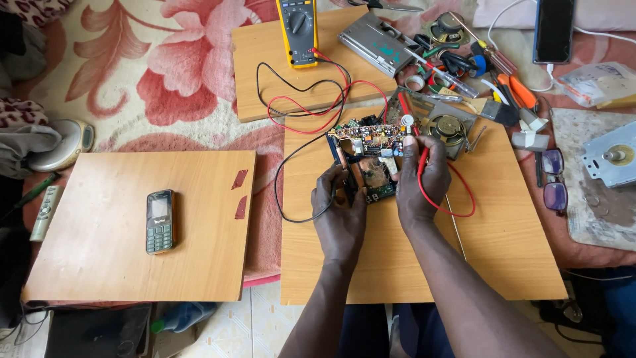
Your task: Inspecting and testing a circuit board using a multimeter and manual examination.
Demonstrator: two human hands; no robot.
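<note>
Holding the circuit board (371, 142) near the far edge of the middle panel (503, 252), your left hand (339, 212) curls shut around the black probe (347, 189) at the board's left side. Your right hand (419, 182) pinches the red probe (422, 159), tip pointing up at the board's right end.

Note the obstructions. Black and red leads (298, 106) loop from the yellow meter (297, 30) on the far panel (265, 73) across the gap to your hands. A speaker (449, 127) in a metal frame sits just right of the board, touching your right fingers' area. Screwdrivers, pliers and tape crowd the far right; glasses (553, 179) lie off the panel's right edge.

Open room lies on the near half of the middle panel and most of the left panel (99, 258), which carries only a phone (160, 221) and two red tape strips.

Probe tips are hidden by your fingers; contact points on the board cannot be made out. A smartphone (554, 20) is cut off by the top edge.
</note>
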